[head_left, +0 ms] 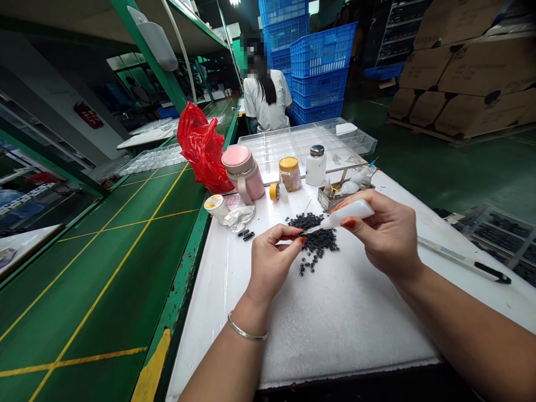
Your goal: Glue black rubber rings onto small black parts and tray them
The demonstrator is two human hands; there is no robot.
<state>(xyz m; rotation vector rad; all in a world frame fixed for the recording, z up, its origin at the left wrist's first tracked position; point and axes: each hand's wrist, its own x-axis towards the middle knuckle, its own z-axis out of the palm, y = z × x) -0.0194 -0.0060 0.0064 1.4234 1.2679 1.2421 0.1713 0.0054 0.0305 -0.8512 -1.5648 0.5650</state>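
Observation:
My right hand (387, 229) is wrapped around a white squeeze bottle (354, 211) with a narrow tapered nozzle. The bottle lies nearly level, its tip pointing left at my left hand. Thumb and forefinger of my left hand (274, 257) pinch a small black part (301, 234), mostly hidden by the fingertips. The nozzle tip meets or almost meets that part; I cannot tell which. Under and behind both hands, a heap of small black rings (320, 241) is spread on the white worktop (335, 324).
A pink thermos (244, 173), yellow-lidded jar (290, 174), white bottle (316, 166) and small metal tray (324, 198) stand behind the heap. Farther back lies a clear divided tray (293, 142). A green conveyor (125, 240) runs along the left. A person (268, 100) sits ahead.

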